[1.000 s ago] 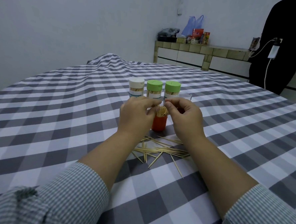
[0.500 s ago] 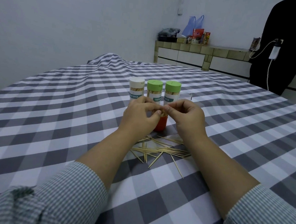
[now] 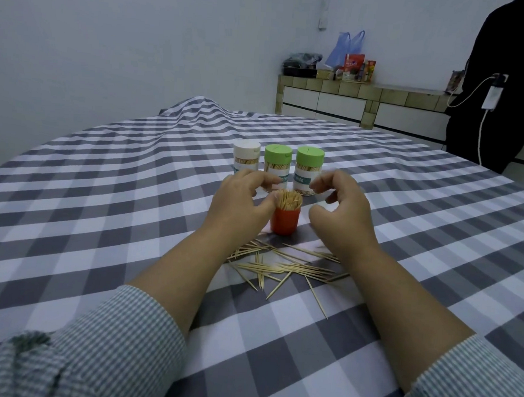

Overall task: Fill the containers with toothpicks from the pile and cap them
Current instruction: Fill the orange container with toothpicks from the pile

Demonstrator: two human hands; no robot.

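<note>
At frame centre on the checked bench (image 3: 100, 207) stands an uncapped orange container (image 3: 284, 222), packed with upright toothpicks. The left hand (image 3: 242, 203) touches its rim with the thumb; the right hand (image 3: 343, 209) hovers beside it, fingers loosely curled, holding nothing. Loose toothpicks (image 3: 281, 265) lie scattered just below.

Dim, cool light; wide-angle edge distortion

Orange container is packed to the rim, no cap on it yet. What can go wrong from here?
1. The orange container stands uncapped with toothpick tips above its rim; the left hand touches it, so a nudge may tip it.
2. Protruding tips may jam a cap.
3. The loose pile lies under both wrists; the right hand pulling back may scatter it.
</note>
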